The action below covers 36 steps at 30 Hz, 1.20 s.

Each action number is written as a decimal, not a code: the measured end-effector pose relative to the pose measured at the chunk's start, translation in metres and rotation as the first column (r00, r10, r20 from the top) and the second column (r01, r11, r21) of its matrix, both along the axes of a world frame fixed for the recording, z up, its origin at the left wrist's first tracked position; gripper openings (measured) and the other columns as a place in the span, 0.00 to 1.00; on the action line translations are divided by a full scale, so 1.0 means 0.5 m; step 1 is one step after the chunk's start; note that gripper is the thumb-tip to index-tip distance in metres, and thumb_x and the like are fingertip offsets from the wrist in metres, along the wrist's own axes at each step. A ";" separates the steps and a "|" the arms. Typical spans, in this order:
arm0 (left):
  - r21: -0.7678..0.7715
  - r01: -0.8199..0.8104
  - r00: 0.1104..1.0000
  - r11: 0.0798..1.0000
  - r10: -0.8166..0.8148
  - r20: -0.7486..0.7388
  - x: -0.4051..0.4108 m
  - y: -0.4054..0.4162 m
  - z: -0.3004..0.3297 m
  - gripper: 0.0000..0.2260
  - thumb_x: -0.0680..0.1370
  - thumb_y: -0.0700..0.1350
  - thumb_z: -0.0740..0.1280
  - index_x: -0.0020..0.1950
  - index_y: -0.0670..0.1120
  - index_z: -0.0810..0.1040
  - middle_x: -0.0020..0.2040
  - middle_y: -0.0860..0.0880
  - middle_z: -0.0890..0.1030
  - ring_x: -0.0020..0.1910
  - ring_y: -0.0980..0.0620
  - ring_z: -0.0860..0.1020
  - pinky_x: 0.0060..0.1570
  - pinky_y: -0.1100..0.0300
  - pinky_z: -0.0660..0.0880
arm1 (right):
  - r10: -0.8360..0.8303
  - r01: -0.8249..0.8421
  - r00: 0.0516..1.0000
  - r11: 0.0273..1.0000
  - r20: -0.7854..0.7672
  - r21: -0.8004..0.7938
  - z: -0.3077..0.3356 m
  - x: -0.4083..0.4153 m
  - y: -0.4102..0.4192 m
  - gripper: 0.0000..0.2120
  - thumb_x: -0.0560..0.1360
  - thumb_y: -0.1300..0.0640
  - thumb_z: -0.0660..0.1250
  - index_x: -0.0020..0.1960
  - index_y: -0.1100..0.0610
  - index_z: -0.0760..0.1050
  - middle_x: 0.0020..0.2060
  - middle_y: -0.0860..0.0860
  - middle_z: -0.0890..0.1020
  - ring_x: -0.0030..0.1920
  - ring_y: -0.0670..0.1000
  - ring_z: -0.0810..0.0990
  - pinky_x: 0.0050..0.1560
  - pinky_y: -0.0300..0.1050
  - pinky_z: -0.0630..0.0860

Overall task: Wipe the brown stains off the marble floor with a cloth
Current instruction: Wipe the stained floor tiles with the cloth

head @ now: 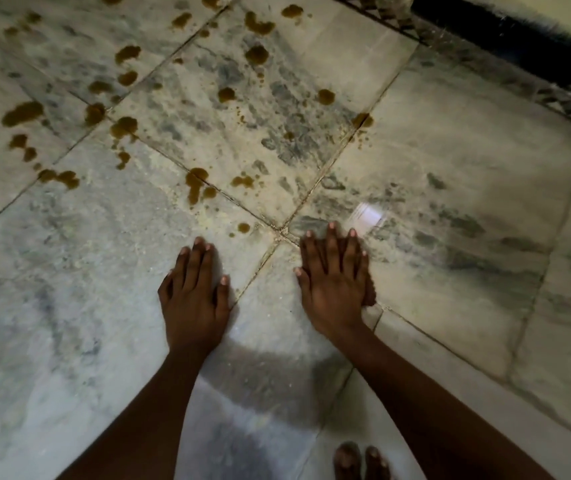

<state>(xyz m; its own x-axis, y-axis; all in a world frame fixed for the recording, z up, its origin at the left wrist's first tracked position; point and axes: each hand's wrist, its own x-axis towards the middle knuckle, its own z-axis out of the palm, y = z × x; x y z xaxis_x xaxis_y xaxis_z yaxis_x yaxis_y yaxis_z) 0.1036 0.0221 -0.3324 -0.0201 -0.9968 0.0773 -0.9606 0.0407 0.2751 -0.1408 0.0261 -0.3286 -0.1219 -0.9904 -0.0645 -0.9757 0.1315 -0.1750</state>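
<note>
left hand (192, 299): flat, palm down, fingers straight toward 12 o'clock | right hand (334, 284): flat, fingers spread, toward 11 o'clock | forearms: bare

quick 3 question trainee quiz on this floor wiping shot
1. True or false: the left hand presses the cloth.
2. Where do most brown stains lie from the hands: A ahead and left, B behind, C under the toes?
3. What shows under the right hand at its outer edge?

Key
1. False: it lies flat on the bare marble floor.
2. A.
3. A brown cloth, mostly hidden by the flat hand.
</note>
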 end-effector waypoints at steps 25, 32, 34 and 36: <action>-0.102 -0.374 0.927 0.922 0.374 -0.025 0.206 -0.105 -0.007 0.26 0.85 0.52 0.58 0.81 0.42 0.69 0.83 0.43 0.68 0.81 0.40 0.68 0.78 0.40 0.66 | 0.454 -0.454 0.891 0.891 0.004 0.006 0.002 0.133 -0.029 0.30 0.85 0.33 0.47 0.86 0.40 0.52 0.87 0.51 0.50 0.86 0.61 0.47 0.81 0.70 0.53; -0.089 -0.415 0.910 0.906 0.413 -0.041 0.198 -0.097 -0.014 0.26 0.85 0.52 0.59 0.83 0.44 0.68 0.85 0.45 0.66 0.83 0.44 0.66 0.81 0.42 0.63 | 0.283 -0.285 0.958 0.955 -0.035 -0.079 -0.029 0.274 -0.271 0.30 0.87 0.36 0.48 0.84 0.47 0.60 0.85 0.58 0.59 0.83 0.70 0.55 0.79 0.72 0.54; -0.081 -0.405 0.914 0.911 0.404 -0.037 0.198 -0.096 -0.012 0.27 0.85 0.52 0.59 0.83 0.44 0.67 0.85 0.45 0.65 0.84 0.44 0.65 0.82 0.42 0.62 | 0.429 -0.432 0.902 0.897 -0.052 -0.096 -0.030 0.311 -0.261 0.30 0.87 0.35 0.48 0.85 0.47 0.60 0.85 0.57 0.60 0.83 0.70 0.55 0.80 0.72 0.53; -0.073 -0.406 0.914 0.911 0.405 -0.035 0.200 -0.098 -0.006 0.27 0.85 0.52 0.58 0.83 0.44 0.67 0.85 0.45 0.65 0.84 0.45 0.64 0.81 0.42 0.62 | 0.570 -0.573 0.819 0.817 -0.058 -0.062 -0.010 0.301 -0.195 0.31 0.86 0.34 0.47 0.86 0.44 0.54 0.86 0.54 0.54 0.85 0.66 0.50 0.81 0.70 0.51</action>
<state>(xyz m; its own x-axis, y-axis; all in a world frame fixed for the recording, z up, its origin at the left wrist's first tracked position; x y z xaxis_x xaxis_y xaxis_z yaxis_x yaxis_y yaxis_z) 0.2034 -0.0270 -0.3354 0.3867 -0.9098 0.1510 -0.8937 -0.3293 0.3047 0.0099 -0.0716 -0.3335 0.4670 -0.8842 0.0046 -0.8769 -0.4638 -0.1262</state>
